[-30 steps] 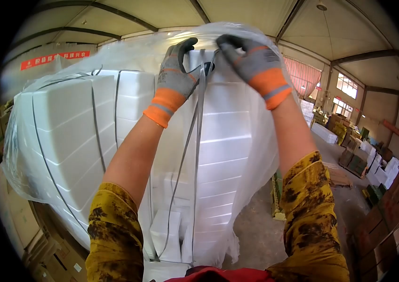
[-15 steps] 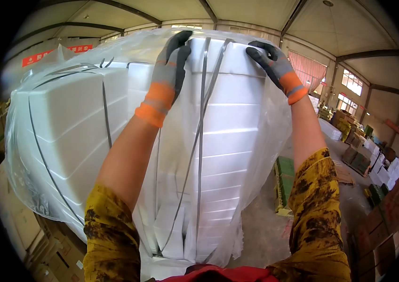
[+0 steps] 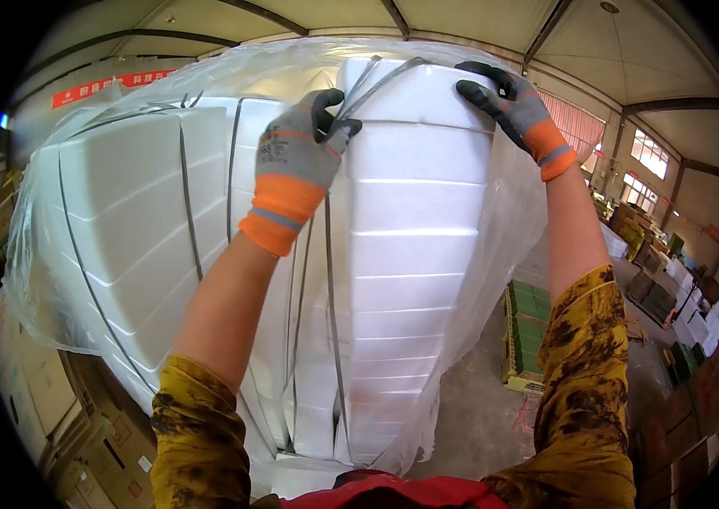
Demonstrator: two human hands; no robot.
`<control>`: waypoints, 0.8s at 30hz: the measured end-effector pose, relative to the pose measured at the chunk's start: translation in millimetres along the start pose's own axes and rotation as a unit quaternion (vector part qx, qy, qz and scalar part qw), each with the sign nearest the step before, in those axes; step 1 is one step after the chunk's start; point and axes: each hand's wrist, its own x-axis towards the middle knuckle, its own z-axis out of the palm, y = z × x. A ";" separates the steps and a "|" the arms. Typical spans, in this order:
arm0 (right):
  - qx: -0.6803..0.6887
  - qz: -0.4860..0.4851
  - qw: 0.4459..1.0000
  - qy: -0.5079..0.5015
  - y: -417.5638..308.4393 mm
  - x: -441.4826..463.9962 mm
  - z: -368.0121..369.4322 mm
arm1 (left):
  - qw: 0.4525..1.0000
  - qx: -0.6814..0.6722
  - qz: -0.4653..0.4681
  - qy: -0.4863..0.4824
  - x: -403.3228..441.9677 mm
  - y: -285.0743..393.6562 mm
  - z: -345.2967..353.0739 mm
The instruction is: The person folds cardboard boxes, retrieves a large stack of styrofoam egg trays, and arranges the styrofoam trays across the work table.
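White block stack [image 3: 410, 254] upright at center, base hidden by red clothing [image 3: 427, 492]. Clear film [image 3: 508, 204] around its sides, far edge hard to make out. Open floor [image 3: 470, 416] to the right, up to green crates [image 3: 531, 327]. Right hand [image 3: 522, 114]: fingers slightly parted, top right corner. Left hand [image 3: 300, 153]: fingers pinching gray straps [image 3: 393, 73], top left edge; grip partly hidden.

Dark straps [image 3: 331, 288] run down beside upright white foam blocks [image 3: 415, 208] within clear plastic.
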 end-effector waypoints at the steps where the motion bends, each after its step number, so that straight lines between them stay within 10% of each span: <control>1: 0.004 -0.007 1.000 0.001 2.5 0.3 -0.1 | 0.999 0.028 0.032 0.007 -0.3 0.5 -3.4; 8: -0.001 -0.010 1.000 -0.016 -1.7 -1.0 -2.2 | 0.986 0.050 0.161 -0.008 9.9 -12.1 -36.6; 12: -0.007 -0.031 0.999 -0.042 -0.9 1.9 -6.1 | 0.987 -0.095 0.064 -0.115 26.2 -10.8 -44.3; 16: -0.001 -0.047 0.997 -0.056 3.1 1.8 -7.9 | 0.928 -0.369 0.046 -0.020 34.8 -28.5 -10.2; 20: 0.030 -0.058 0.995 -0.072 -4.8 -5.6 -11.8 | 0.973 -0.218 0.070 0.036 54.5 -47.5 2.6; 24: 0.054 -0.057 0.995 -0.064 -2.5 -8.1 -12.0 | 0.904 -0.393 -0.093 0.137 80.6 -75.3 17.9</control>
